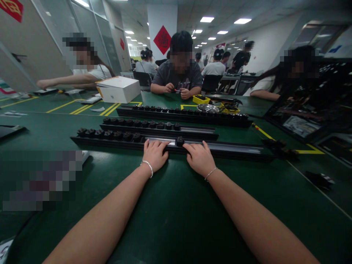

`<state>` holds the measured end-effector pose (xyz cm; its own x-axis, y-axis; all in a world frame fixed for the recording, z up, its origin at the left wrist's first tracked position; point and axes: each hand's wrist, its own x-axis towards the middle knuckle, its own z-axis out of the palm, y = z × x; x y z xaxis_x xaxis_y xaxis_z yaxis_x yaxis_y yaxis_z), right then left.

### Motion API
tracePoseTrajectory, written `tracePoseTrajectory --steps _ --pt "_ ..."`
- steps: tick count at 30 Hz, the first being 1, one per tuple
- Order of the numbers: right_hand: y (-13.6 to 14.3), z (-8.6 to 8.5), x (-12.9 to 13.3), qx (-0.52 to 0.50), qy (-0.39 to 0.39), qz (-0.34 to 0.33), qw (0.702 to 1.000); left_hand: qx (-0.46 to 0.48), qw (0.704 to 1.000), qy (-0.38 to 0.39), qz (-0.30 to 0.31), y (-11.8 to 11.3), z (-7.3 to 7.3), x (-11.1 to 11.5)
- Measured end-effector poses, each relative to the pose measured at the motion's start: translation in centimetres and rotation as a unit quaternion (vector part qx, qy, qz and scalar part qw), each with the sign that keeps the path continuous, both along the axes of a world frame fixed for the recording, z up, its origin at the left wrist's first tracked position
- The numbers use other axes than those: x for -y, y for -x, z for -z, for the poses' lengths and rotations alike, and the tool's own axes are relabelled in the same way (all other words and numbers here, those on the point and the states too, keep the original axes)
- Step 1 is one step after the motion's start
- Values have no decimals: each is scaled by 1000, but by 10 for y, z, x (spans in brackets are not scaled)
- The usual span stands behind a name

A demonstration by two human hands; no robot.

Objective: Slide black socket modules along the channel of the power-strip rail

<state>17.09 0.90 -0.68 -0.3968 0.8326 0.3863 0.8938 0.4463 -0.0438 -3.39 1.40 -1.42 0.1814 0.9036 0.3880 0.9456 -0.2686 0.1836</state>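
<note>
The left hand (155, 156) and right hand (201, 158) rest loosely spread on a long, straight black rail (233, 149) with a shiny channel, fingers holding nothing; between them sits one blocky black piece (180, 141). The rail lies on the smooth green desk (165, 205); seven similar dark pieces (117, 135) line its left end.

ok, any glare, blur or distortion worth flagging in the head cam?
Head view: ceiling light blown out; pale sheen along nearest rail; tabletop dim in foreground; black piece at right blurred; stretching toward edges; pixel blocks hide patches.
</note>
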Motion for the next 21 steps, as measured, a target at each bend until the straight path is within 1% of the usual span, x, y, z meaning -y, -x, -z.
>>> tracePoseTrajectory --steps 21 --pt "-6 -1 -3 23 -6 -10 1000 -6 1000 -6 -3 0 1 0"
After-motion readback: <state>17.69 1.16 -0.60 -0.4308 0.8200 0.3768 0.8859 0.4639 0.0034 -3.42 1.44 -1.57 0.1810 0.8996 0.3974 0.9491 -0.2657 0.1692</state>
